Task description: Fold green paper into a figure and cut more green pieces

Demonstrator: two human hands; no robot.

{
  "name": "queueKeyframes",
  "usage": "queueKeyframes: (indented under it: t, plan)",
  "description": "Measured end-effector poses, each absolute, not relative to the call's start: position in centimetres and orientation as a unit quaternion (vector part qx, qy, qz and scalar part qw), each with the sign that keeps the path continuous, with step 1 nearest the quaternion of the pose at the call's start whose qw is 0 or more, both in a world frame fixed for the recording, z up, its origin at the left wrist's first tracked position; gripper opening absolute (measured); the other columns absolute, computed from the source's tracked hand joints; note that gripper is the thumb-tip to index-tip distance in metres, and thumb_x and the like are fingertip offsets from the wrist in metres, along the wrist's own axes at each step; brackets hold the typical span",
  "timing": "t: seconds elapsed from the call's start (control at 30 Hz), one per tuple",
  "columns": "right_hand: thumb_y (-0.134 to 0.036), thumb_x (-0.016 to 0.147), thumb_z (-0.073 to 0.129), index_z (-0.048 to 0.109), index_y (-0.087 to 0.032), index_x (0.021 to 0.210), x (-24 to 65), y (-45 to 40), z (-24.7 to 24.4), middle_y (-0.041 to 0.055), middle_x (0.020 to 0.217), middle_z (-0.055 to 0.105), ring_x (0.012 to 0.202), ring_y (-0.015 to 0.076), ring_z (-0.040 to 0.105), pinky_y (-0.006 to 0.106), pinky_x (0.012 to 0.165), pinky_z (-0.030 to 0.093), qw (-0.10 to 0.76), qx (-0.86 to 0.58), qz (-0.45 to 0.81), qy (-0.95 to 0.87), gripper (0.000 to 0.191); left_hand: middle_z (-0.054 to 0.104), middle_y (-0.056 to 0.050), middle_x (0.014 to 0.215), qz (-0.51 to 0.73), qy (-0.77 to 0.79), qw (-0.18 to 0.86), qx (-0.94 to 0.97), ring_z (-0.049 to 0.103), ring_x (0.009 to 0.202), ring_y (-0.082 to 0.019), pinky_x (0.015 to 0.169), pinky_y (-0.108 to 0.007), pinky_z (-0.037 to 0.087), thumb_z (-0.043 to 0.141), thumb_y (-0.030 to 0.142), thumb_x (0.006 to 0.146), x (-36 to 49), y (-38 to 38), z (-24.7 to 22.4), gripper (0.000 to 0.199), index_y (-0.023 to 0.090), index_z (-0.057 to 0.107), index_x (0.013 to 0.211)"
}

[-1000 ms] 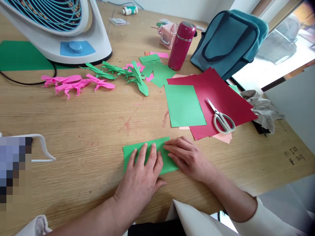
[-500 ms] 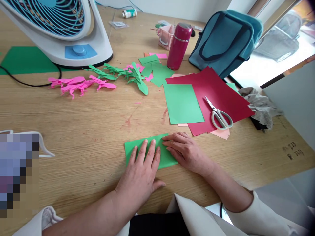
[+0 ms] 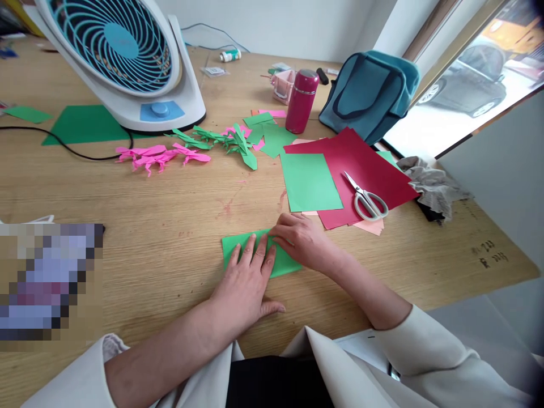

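Observation:
A folded green paper (image 3: 232, 243) lies flat on the wooden table near its front edge. My left hand (image 3: 246, 277) rests on it palm down, fingers spread, thumb on the bare wood. On the paper's right part is my right hand (image 3: 301, 238), its fingers together and slightly bent, with the fingertips at the upper edge close to my left fingers. Whether those fingertips pinch anything is hidden. Beyond the hands lie a light green sheet (image 3: 312, 181) and a large red sheet (image 3: 374, 164), with white-handled scissors (image 3: 368, 201) on the red one.
Folded pink figures (image 3: 157, 156) and green figures (image 3: 238, 144) lie behind the hands. Farther back stand a fan (image 3: 161, 110), a magenta bottle (image 3: 302, 102), a pink basket (image 3: 283, 85) and a teal bag (image 3: 369, 93). Crumpled tissue (image 3: 433, 181) lies at the right.
The head view has shifted, showing more of the fan and the table's back. My right hand has slid a little left along the paper's upper edge; my left hand stays spread on it.

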State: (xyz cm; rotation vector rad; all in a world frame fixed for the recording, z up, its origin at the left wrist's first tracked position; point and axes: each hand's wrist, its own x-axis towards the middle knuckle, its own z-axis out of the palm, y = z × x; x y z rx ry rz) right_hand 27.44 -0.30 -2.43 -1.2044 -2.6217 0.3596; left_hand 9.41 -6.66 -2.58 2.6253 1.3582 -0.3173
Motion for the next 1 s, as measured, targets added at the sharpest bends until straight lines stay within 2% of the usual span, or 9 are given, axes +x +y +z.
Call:
queueKeyframes:
  t: [0.1, 0.23, 0.33, 0.47, 0.6, 0.67, 0.77, 0.87, 1.0]
  plan:
    - [-0.018, 0.094, 0.057, 0.068, -0.015, 0.089, 26.2, 1.0, -2.2, 0.0062, 0.087, 0.061, 0.076, 0.0174, 0.056, 0.028, 0.069, 0.037, 0.104, -0.430, 0.145, -0.885, 0.013, 0.029, -0.025, 0.158, -0.094, 0.451, 0.093, 0.883, 0.024, 0.146, -0.045, 0.115, -0.061, 0.028, 0.068, 0.072, 0.071, 9.3, -6.5, -2.6, 0.105, 0.009, 0.039, 0.150]
    - [-0.002, 0.085, 0.057, 0.067, -0.013, 0.087, 25.5, 2.0, -2.3, 0.0036, 0.085, 0.060, 0.070, 0.0119, 0.054, 0.022, 0.065, 0.037, 0.131, -0.393, 0.236, -0.879, 0.016, 0.035, -0.030, 0.153, -0.053, 0.454, 0.105, 0.883, 0.032, 0.142, -0.046, 0.112, -0.062, 0.032, 0.073, 0.068, 0.068, 9.0, -6.3, -2.4, 0.103, 0.008, 0.043, 0.146]
    - [0.005, 0.079, 0.055, 0.069, -0.013, 0.093, 25.6, 2.2, -2.7, 0.0023, 0.085, 0.060, 0.067, 0.0099, 0.052, 0.020, 0.064, 0.038, 0.160, -0.368, 0.273, -0.874, 0.026, 0.045, -0.027, 0.146, -0.027, 0.450, 0.105, 0.887, 0.039, 0.137, -0.046, 0.110, -0.061, 0.035, 0.077, 0.066, 0.065, 8.8, -6.2, -2.3, 0.098, 0.011, 0.048, 0.141]
    - [0.004, 0.080, 0.054, 0.069, -0.014, 0.098, 25.9, 2.2, -3.1, 0.0020, 0.087, 0.060, 0.066, 0.0093, 0.051, 0.020, 0.064, 0.038, 0.177, -0.356, 0.295, -0.869, 0.030, 0.053, -0.023, 0.136, -0.017, 0.441, 0.112, 0.890, 0.042, 0.134, -0.045, 0.110, -0.060, 0.036, 0.075, 0.066, 0.066, 8.5, -6.0, -2.1, 0.093, 0.013, 0.051, 0.138]
    - [0.001, 0.081, 0.055, 0.069, -0.015, 0.099, 26.0, 2.3, -3.4, 0.0021, 0.086, 0.061, 0.068, 0.0106, 0.053, 0.021, 0.064, 0.038, 0.178, -0.359, 0.294, -0.868, 0.028, 0.056, -0.022, 0.131, 0.013, 0.428, 0.141, 0.892, 0.046, 0.131, -0.042, 0.109, -0.058, 0.038, 0.068, 0.065, 0.076, 7.6, -5.6, -2.1, 0.081, 0.011, 0.053, 0.136]
    - [0.000, 0.083, 0.054, 0.069, -0.016, 0.099, 25.9, 2.3, -3.5, 0.0025, 0.087, 0.062, 0.068, 0.0112, 0.053, 0.021, 0.065, 0.037, 0.177, -0.359, 0.283, -0.872, 0.027, 0.058, -0.019, 0.130, 0.045, 0.415, 0.165, 0.893, 0.050, 0.127, -0.037, 0.106, -0.054, 0.043, 0.060, 0.057, 0.087, 6.9, -5.2, -2.1, 0.063, 0.013, 0.056, 0.132]
    - [-0.002, 0.084, 0.054, 0.067, -0.017, 0.099, 26.0, 2.3, -3.9, 0.0029, 0.090, 0.063, 0.068, 0.0115, 0.052, 0.022, 0.065, 0.037, 0.179, -0.347, 0.265, -0.882, 0.026, 0.061, -0.012, 0.128, 0.101, 0.384, 0.192, 0.897, 0.056, 0.122, -0.027, 0.103, -0.043, 0.047, 0.044, 0.034, 0.100, 5.9, -4.4, -2.3, 0.032, 0.018, 0.061, 0.122]
    - [-0.003, 0.085, 0.054, 0.065, -0.017, 0.101, 26.2, 2.3, -4.4, 0.0026, 0.090, 0.061, 0.069, 0.0121, 0.052, 0.022, 0.067, 0.038, 0.189, -0.325, 0.261, -0.889, 0.024, 0.066, -0.007, 0.120, 0.116, 0.387, 0.176, 0.897, 0.063, 0.109, -0.022, 0.095, -0.038, 0.052, 0.041, 0.015, 0.098, 5.2, -3.3, -2.9, 0.030, 0.020, 0.065, 0.114]
    - [-0.008, 0.089, 0.054, 0.062, -0.017, 0.105, 26.5, 2.3, -4.9, 0.0046, 0.094, 0.059, 0.078, 0.0155, 0.055, 0.025, 0.074, 0.041, 0.194, -0.289, 0.261, -0.901, 0.021, 0.070, -0.006, 0.111, 0.151, 0.359, 0.136, 0.911, 0.065, 0.103, -0.022, 0.088, -0.035, 0.053, 0.047, 0.013, 0.095, 4.3, -1.8, -3.9, 0.025, 0.020, 0.067, 0.108]
